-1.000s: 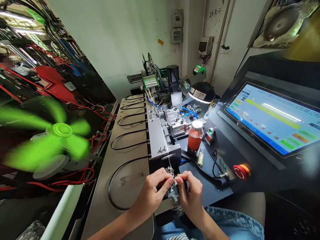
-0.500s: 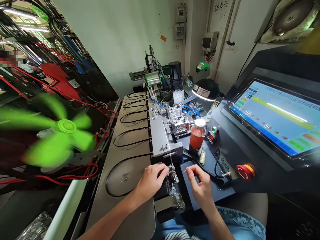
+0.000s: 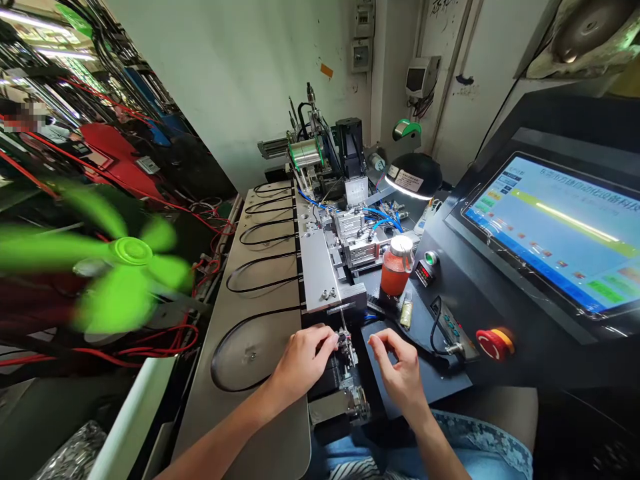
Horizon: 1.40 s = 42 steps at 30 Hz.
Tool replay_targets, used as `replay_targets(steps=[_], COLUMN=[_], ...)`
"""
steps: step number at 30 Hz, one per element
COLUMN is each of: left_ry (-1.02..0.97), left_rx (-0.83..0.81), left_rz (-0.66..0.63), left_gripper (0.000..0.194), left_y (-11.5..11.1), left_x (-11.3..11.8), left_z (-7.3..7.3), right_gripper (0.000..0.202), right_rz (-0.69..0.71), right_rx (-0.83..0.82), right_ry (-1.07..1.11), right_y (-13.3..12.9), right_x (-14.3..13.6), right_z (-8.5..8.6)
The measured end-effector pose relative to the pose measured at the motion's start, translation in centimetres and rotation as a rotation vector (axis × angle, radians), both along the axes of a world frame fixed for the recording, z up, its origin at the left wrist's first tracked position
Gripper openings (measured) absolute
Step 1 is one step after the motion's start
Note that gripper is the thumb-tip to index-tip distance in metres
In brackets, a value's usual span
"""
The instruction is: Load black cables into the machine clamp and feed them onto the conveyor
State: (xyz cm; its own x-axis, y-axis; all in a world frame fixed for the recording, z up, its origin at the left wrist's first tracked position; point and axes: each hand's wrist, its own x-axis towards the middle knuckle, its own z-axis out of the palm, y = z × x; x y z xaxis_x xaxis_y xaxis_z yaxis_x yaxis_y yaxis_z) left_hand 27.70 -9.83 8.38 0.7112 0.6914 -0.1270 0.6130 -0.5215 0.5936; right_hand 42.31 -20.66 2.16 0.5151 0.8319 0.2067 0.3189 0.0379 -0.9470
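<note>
My left hand (image 3: 309,359) is closed in a pinch at the small metal clamp fixture (image 3: 347,350) on the machine's near end. Whatever lies between its fingertips is too small to make out. To the right of the fixture, my right hand (image 3: 401,373) hovers over the dark machine top, thumb and forefinger pressed together and the other fingers curled. Any item in that pinch cannot be made out. A looped black cable (image 3: 214,360) lies on the metal plate (image 3: 270,440) left of my left hand, and several similar loops lie in a row behind it.
An orange-red bottle (image 3: 396,270) with a white lid stands behind my right hand, near a small yellowish vial (image 3: 407,312). A touchscreen (image 3: 555,233) and a red emergency stop button (image 3: 495,343) are at right. A green fan (image 3: 133,252) spins at left.
My right hand has shifted very slightly to the left. My left hand stays at the fixture. The view has turned a little, so the touchscreen sits slightly farther right.
</note>
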Motion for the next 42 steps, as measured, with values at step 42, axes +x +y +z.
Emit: replay_targets(steps=[42], left_ry=[0.095], left_rx=[0.161], left_rz=[0.0], left_gripper=[0.031], left_y=[-0.1], left_x=[0.9], left_z=[-0.5], right_gripper=[0.03], right_rz=[0.195], right_rx=[0.046], right_ry=[-0.016], right_y=[4.0], right_x=[-1.2], right_z=[-1.2])
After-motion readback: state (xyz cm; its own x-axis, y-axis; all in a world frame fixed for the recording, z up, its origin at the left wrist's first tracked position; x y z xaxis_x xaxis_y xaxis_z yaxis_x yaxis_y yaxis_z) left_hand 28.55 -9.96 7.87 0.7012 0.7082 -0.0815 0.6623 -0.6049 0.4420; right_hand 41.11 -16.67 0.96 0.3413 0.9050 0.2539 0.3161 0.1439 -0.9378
